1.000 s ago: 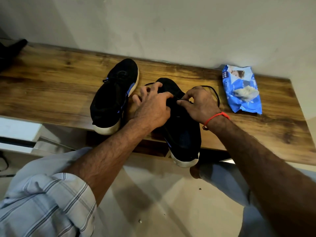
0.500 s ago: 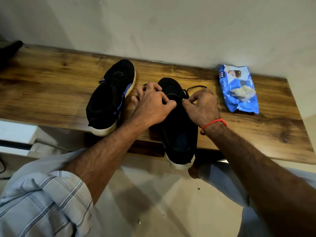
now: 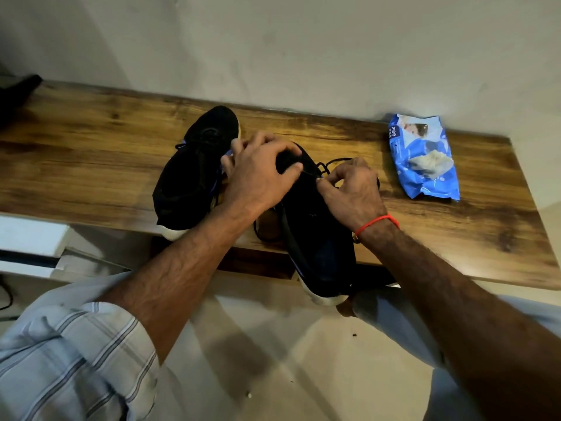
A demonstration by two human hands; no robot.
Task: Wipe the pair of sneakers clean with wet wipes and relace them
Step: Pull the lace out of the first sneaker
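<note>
Two black sneakers with white soles lie on a wooden shelf (image 3: 91, 159). The left sneaker (image 3: 194, 177) lies untouched with its toe toward the wall. The right sneaker (image 3: 318, 238) overhangs the shelf's front edge. My left hand (image 3: 261, 174) grips the front of the right sneaker, fingers curled over its upper. My right hand (image 3: 352, 192) pinches the black lace (image 3: 328, 165) between thumb and fingertips at the eyelets. A loop of lace hangs off the shoe's left side.
A blue wet-wipe pack (image 3: 423, 156) with a wipe sticking out lies on the shelf to the right, by the wall. A dark object (image 3: 15, 92) sits at the shelf's far left end. Pale floor lies below.
My right hand has pulled the lace in closer to the shoe, so the wide loop to its right has shrunk. My left hand has shifted forward over the toe.
</note>
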